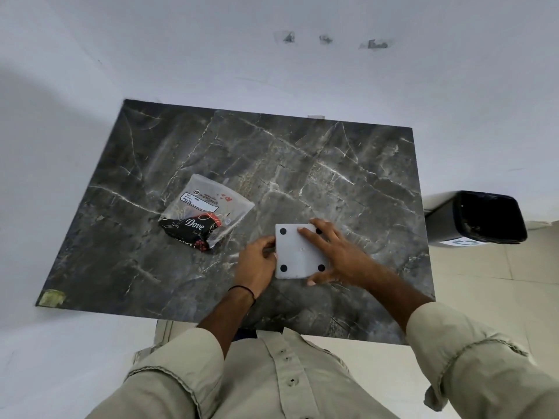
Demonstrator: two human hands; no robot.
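A flat white square block [295,252] with a black dot at each corner lies on the dark marble table [332,164], near its front middle. My left hand [257,261] grips the block's left edge with curled fingers. My right hand [335,255] holds the block from the right, fingers spread over its top and far edge, thumb at its near right corner. To the left lies a clear plastic bag [211,204] holding a black Dove pack [192,229].
A black waste bin [484,217] stands off the table's right edge on the tiled floor. A yellowish sticker [53,297] marks the table's front left corner. White walls rise behind and to the left. My beige shirt fills the lower view.
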